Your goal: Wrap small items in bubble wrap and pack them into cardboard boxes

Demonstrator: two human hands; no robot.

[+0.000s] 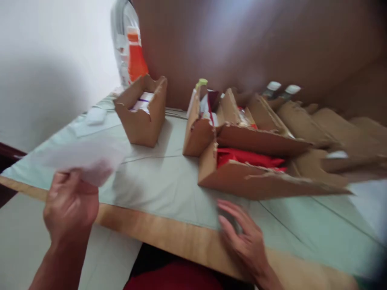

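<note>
Looks barely underway tbh: left hand (71, 207) pinching a blurry white sheet (81, 159) over the table's (169, 233) near edge, right hand (242, 237) open with fingers spread flat on the pale cloth (163, 181), cardboard boxes (256, 161) behind holding red packets (248, 157)

On the table (169, 237) a cloth (169, 181) covers all but the near edge. At ten o'clock stands a small open box (142, 110) with papers inside; a flat pad (96, 115) lies just to its left. From twelve to three o'clock runs a row of cardboard trays (256, 161) — packets lie in the nearest. Two capped bottles (279, 90) stand behind them. At seven o'clock the left hand (71, 205) has a sheet (81, 155) above it; at five o'clock the right hand (242, 237) lies on the cloth.
</note>
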